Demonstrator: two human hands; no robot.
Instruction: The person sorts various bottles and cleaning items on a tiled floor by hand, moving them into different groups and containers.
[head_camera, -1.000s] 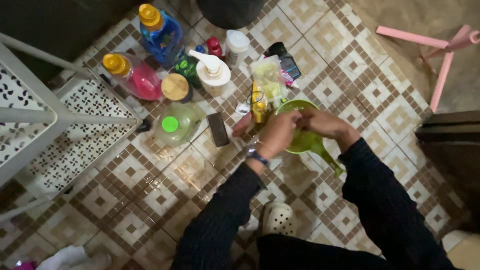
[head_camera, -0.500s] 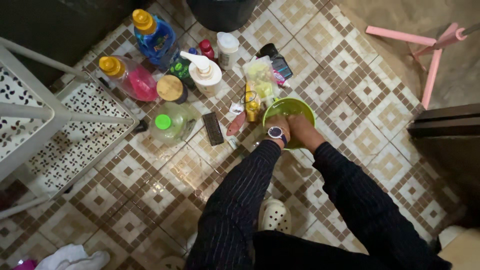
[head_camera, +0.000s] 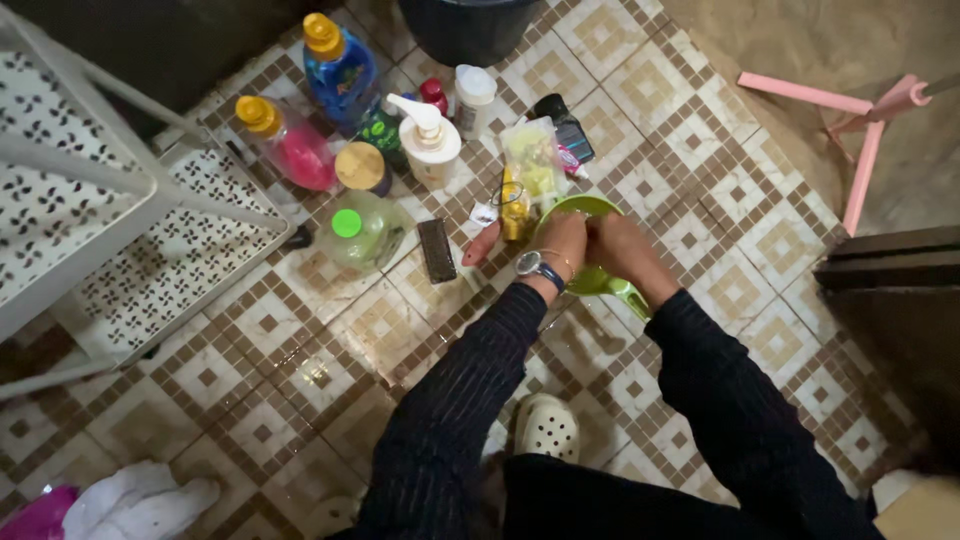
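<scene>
Both hands are over the green dipper (head_camera: 592, 262) on the tiled floor (head_camera: 300, 340). Left hand (head_camera: 562, 243) at 9 o'clock and right hand (head_camera: 617, 246) at 3 look curled together, can't tell what they grip. Further out at 11 o'clock: pump bottle (head_camera: 430, 145), blue bottle (head_camera: 340, 68).

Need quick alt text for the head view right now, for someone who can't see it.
Both hands, left hand and right hand, meet over a green dipper on a wet tiled floor. Beyond it stand bottles, among them a pump bottle and a blue bottle; a white rack is at the left.
</scene>
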